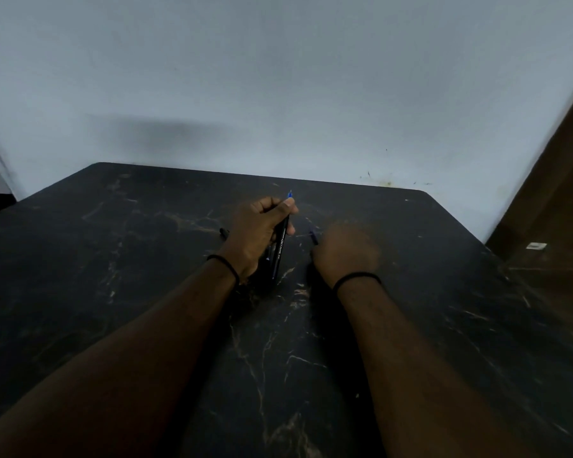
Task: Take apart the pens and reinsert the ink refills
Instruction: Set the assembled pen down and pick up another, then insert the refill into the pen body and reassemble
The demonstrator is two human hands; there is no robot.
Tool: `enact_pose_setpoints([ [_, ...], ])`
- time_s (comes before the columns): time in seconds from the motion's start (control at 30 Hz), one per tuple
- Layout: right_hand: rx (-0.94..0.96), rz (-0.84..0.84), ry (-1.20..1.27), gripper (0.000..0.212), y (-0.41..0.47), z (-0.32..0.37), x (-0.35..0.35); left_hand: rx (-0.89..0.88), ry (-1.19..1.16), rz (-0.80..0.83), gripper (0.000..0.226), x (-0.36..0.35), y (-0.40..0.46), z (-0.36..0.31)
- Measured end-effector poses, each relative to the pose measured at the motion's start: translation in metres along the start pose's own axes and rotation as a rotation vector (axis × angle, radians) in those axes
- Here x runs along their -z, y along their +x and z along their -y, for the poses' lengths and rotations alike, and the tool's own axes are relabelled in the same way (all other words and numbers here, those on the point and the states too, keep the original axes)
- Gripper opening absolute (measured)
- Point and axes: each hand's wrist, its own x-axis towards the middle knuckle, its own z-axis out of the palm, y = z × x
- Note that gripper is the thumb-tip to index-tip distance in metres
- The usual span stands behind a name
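The left hand [258, 231] has its fingers curled around a black pen [280, 249], blue tip upward, above the table [146, 259]. The right hand [344, 251] is blurred; I cannot tell its grip, but a small dark blue piece [314, 238] shows at its fingers. The table is black, marble-like, scratched, against a pale wall [278, 77].

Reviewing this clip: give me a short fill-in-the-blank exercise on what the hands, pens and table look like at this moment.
1. The black pen with the blue tip is gripped by the ____ hand.
2. The right hand is blurred and reaches for a small dark piece lying on the ____.
3. Each wrist wears a black ____.
4. The table top is black with pale ____-like veins.

Missing words: left; table; band; marble
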Motion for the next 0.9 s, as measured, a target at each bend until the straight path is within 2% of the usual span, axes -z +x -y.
enact_pose_setpoints([
  [0.17, 0.041, -0.002, 0.046, 0.028, -0.003, 0.004, 0.004, -0.004, 0.011, -0.021, 0.022, 0.002, -0.001, 0.0],
  [0.27, -0.046, -0.037, 0.236, 0.029, 0.0, 0.011, 0.011, -0.016, 0.002, -0.04, 0.023, 0.005, 0.0, -0.002],
  [0.33, -0.084, -0.169, 0.41, 0.023, -0.001, 0.014, 0.017, -0.027, 0.023, -0.062, 0.023, 0.005, 0.0, -0.002],
  [0.5, 0.028, -0.723, 0.811, 0.01, -0.006, 0.002, 0.03, -0.049, 0.115, -0.074, 0.026, 0.002, 0.002, -0.001],
  [0.57, 0.056, -0.84, 0.916, 0.01, -0.004, -0.001, 0.032, -0.053, 0.141, -0.069, 0.026, 0.002, 0.002, -0.001],
  [0.63, 0.096, -0.869, 0.984, 0.011, -0.004, -0.001, 0.032, -0.056, 0.156, -0.058, 0.023, 0.0, 0.003, -0.001],
  [0.77, 0.166, -0.796, 1.052, 0.009, -0.007, 0.011, 0.029, -0.056, 0.172, -0.009, 0.018, -0.005, 0.0, -0.005],
  [0.9, 0.189, -0.785, 1.078, 0.016, -0.009, 0.017, 0.028, -0.136, 0.235, 0.003, 0.018, -0.006, -0.004, -0.01],
])
